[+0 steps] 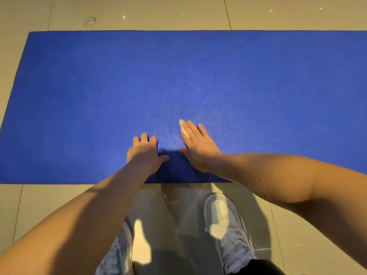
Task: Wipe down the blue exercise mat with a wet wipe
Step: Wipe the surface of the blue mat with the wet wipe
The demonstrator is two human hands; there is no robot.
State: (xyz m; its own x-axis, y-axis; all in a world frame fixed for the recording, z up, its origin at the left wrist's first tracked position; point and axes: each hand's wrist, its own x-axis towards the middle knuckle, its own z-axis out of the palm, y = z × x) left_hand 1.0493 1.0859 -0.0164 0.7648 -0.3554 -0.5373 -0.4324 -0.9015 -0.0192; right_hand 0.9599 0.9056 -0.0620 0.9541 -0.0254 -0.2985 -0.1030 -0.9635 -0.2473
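One wet wipe (182,126) under right hand (199,147), left hand (144,152) beside, on blue mat (99,86).

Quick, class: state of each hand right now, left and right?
Left hand: open, holds nothing, rests on the blue mat.
Right hand: open, straight fingers press the wet wipe onto the mat.

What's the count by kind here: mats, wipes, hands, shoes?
blue mat: 1
wet wipe: 1
hands: 2 (left hand, right hand)
shoes: 2 (left shoe, right shoe)
Total: 6
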